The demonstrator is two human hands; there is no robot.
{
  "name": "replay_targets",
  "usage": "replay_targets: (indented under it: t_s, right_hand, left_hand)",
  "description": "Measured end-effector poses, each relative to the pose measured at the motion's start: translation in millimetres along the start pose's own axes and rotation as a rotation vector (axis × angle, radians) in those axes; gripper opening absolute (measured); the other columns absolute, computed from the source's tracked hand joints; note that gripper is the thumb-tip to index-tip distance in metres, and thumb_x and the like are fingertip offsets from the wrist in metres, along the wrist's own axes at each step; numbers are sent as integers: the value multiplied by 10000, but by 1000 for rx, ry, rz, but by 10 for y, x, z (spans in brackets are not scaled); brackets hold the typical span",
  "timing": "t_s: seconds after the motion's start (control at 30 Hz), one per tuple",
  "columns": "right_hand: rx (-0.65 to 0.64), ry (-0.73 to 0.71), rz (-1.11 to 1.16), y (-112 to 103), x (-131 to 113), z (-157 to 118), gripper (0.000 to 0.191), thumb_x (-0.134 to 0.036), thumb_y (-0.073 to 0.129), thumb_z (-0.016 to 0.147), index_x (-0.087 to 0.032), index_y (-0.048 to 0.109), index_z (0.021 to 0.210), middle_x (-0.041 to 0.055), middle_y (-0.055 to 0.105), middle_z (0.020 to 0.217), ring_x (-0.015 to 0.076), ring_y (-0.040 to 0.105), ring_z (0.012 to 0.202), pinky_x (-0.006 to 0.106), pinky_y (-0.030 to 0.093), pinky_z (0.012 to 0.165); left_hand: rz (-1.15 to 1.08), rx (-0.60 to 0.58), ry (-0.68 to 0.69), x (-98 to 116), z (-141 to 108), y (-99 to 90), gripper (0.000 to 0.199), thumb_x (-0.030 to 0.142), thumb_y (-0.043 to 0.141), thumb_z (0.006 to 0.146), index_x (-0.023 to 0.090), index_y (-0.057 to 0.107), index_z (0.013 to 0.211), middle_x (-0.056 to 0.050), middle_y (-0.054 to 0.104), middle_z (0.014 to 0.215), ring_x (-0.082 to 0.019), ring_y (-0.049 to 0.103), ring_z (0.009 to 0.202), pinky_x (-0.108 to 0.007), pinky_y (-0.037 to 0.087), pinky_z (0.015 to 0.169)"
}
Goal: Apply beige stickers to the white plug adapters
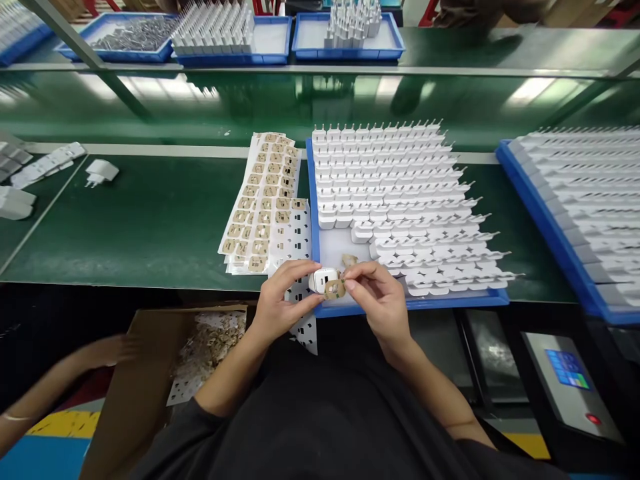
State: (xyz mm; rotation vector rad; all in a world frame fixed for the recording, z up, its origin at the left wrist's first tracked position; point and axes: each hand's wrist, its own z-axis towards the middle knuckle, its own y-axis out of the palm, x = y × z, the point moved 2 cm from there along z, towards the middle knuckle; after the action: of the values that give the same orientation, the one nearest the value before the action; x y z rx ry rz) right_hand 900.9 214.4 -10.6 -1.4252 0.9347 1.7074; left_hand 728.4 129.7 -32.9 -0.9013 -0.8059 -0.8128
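Note:
Between thumb and fingers my left hand holds a small white charger, its face with a dark port turned up. My right hand pinches a tan sticker that lies against the charger's right side. Another tan piece shows just above my right fingertips. Both hands are over the near left corner of a blue tray filled with rows of white chargers, pins up. Left of the tray, sheets of tan stickers overlap on the green bench.
A second blue tray of chargers is at the right. One loose charger lies on the left bench. Below stands a cardboard box of scraps. Another person's hand is at lower left. Trays line the upper shelf.

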Motion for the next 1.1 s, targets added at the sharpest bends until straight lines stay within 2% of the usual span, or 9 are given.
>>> replay_targets:
  t_s: [0.27,0.67,1.1]
  right_hand:
    - [-5,-38,-51,22,0,60,27,-221,673,886,-224,672,912,18,660,871,160,653,864,288,564,807]
    - [-14,-76,-82,48,-11,53,28,-198,662,890,-221,669,904,16,648,849,157,646,863,275,562,777]
    - [13,-97,-162,103,-3,28,57,-193,691,884,-216,663,928,-1,646,861,131,637,808,280,568,782]
  left_hand:
    - [98,18,115,108,41,2,462,253,803,796,269,650,1232,-88,692,1136,-246,652,1060,-384,530,926]
    - [68,18,125,115,50,1,488,202,815,779,256,644,1232,-80,686,1132,-232,644,1074,-358,519,937]
    - [111,25,177,140,49,-3,477,197,802,796,251,630,1238,-87,682,1125,-237,650,1053,-390,542,904]
